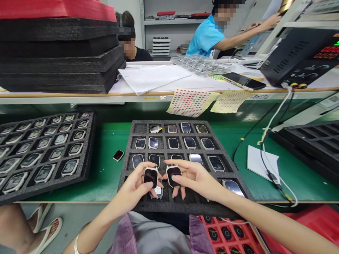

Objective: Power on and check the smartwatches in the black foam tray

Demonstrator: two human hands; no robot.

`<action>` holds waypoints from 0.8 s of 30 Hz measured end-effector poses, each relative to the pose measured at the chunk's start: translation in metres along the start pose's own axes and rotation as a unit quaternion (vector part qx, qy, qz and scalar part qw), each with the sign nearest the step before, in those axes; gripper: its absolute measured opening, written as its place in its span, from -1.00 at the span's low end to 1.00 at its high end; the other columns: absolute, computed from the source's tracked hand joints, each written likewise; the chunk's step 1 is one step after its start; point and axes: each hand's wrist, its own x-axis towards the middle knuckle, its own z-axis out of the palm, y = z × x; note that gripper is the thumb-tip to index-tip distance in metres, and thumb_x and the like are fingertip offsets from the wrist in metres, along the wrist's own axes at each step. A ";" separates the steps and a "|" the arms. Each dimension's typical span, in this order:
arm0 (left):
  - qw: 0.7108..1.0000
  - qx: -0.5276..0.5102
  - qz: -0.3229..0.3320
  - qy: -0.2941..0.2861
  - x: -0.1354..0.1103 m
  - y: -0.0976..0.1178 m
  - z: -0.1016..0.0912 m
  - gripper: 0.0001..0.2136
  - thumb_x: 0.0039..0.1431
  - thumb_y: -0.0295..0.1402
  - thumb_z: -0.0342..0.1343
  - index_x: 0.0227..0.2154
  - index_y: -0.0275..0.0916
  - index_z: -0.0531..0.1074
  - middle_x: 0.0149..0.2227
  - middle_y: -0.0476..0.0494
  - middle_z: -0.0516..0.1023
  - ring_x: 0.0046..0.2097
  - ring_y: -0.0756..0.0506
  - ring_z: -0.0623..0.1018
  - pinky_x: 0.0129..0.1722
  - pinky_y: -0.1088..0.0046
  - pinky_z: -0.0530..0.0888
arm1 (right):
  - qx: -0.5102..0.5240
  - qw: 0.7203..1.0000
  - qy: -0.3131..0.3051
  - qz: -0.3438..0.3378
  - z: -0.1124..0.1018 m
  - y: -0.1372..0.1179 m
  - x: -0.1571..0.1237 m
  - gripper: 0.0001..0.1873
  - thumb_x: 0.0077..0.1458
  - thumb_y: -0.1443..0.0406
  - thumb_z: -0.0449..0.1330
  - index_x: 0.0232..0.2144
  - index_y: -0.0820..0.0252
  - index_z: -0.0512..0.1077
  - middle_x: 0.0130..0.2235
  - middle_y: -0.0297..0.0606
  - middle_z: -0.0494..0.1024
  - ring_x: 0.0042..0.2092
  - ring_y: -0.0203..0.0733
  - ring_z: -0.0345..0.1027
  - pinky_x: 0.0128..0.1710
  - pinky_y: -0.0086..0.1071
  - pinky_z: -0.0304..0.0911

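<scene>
My left hand (140,181) is closed around a smartwatch case (150,175) with a dark screen, its thumb lying on the glass. A second smartwatch case (173,173) is gripped in my right hand (196,178), thumb across its screen. Both cases have pale frames and no straps. They are held side by side, slightly apart, above a black foam tray (124,169) whose compartments hold several similar watch cases (173,143). Below my left fingers, another watch case (159,192) with a lit, pale screen is partly hidden. My hands cover some of the front compartments.
A second foam tray (88,155) of watch cases stands tilted at left. One loose watch case (118,155) lies on the green table. Cables (265,155) and a white pad (262,163) are at right. Stacked foam trays (58,53) rise back left; two people work behind the shelf.
</scene>
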 end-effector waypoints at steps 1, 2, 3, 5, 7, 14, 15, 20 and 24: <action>1.000 0.006 0.000 0.009 0.000 0.000 0.000 -0.70 0.18 -0.42 0.06 -0.03 -0.18 0.20 -0.22 -0.10 0.43 -0.36 0.02 0.44 -0.31 0.48 0.46 | 0.001 1.000 -0.004 -0.001 0.000 0.000 -0.001 -0.40 0.12 0.22 0.24 0.16 0.22 0.18 -0.20 -0.11 0.52 -0.40 -0.20 0.52 -0.55 -0.48 0.38; 1.000 0.014 0.000 0.021 0.000 0.000 0.001 -0.69 0.16 -0.41 0.08 -0.04 -0.17 0.20 -0.25 -0.07 0.42 -0.40 0.04 0.43 -0.35 0.50 0.45 | 0.007 1.000 -0.011 -0.002 0.001 -0.001 -0.001 -0.38 0.12 0.23 0.24 0.18 0.21 0.16 -0.17 -0.10 0.51 -0.37 -0.20 0.52 -0.53 -0.48 0.39; 0.999 0.024 -0.002 0.034 0.000 -0.001 0.001 -0.68 0.14 -0.40 0.11 -0.06 -0.17 0.20 -0.28 -0.04 0.40 -0.43 0.05 0.40 -0.40 0.53 0.43 | 0.015 1.000 -0.018 -0.004 0.001 -0.002 -0.002 -0.36 0.13 0.23 0.23 0.20 0.19 0.12 -0.15 -0.10 0.49 -0.35 -0.19 0.52 -0.51 -0.47 0.39; 0.997 0.054 -0.009 0.060 0.000 -0.001 0.001 -0.67 0.10 -0.38 0.14 -0.09 -0.17 0.21 -0.34 0.02 0.34 -0.50 0.08 0.34 -0.50 0.58 0.37 | 0.036 0.999 -0.036 -0.009 0.002 -0.002 -0.002 -0.34 0.16 0.23 0.20 0.23 0.16 0.06 -0.11 -0.09 0.46 -0.29 -0.18 0.51 -0.46 -0.44 0.42; 0.993 0.089 -0.016 0.078 0.000 -0.002 0.000 -0.68 0.08 -0.37 0.16 -0.12 -0.17 0.21 -0.39 0.06 0.29 -0.51 0.08 0.31 -0.59 0.61 0.28 | 0.054 0.997 -0.052 -0.017 0.002 -0.003 -0.001 -0.35 0.19 0.21 0.16 0.25 0.15 0.02 -0.09 -0.09 0.43 -0.25 -0.16 0.50 -0.42 -0.39 0.44; 0.986 0.150 -0.006 0.066 -0.003 -0.002 0.000 -0.83 0.09 -0.49 0.06 -0.27 -0.20 0.22 -0.47 0.11 0.23 -0.48 0.07 0.26 -0.45 0.57 0.29 | 0.018 0.998 -0.058 -0.014 -0.002 -0.003 0.001 -0.62 0.19 0.26 0.17 0.04 0.26 0.31 -0.42 -0.30 0.50 -0.46 -0.34 0.43 -0.45 -0.48 0.34; 0.987 0.150 -0.007 0.064 -0.003 -0.002 0.000 -0.82 0.09 -0.50 0.06 -0.26 -0.19 0.22 -0.47 0.11 0.22 -0.48 0.07 0.26 -0.45 0.57 0.29 | 0.009 0.998 -0.058 -0.007 -0.003 -0.003 0.001 -0.63 0.19 0.26 0.18 0.03 0.28 0.32 -0.48 -0.33 0.50 -0.49 -0.36 0.41 -0.45 -0.49 0.32; 0.986 0.148 -0.002 0.071 -0.004 0.001 0.003 -0.78 0.13 -0.48 0.05 -0.17 -0.19 0.20 -0.46 0.11 0.24 -0.50 0.07 0.24 -0.52 0.58 0.22 | 0.015 0.998 -0.053 -0.015 -0.003 -0.005 -0.001 -0.49 0.15 0.25 0.22 0.11 0.29 0.25 -0.49 -0.32 0.52 -0.50 -0.34 0.40 -0.47 -0.49 0.31; 0.985 0.157 0.008 0.067 -0.004 -0.003 0.001 -0.76 0.13 -0.47 0.06 -0.15 -0.17 0.20 -0.41 0.09 0.25 -0.47 0.07 0.27 -0.49 0.58 0.23 | 0.028 0.998 -0.056 -0.011 -0.003 -0.002 0.000 -0.48 0.13 0.27 0.24 0.11 0.31 0.26 -0.49 -0.29 0.54 -0.52 -0.34 0.40 -0.48 -0.49 0.30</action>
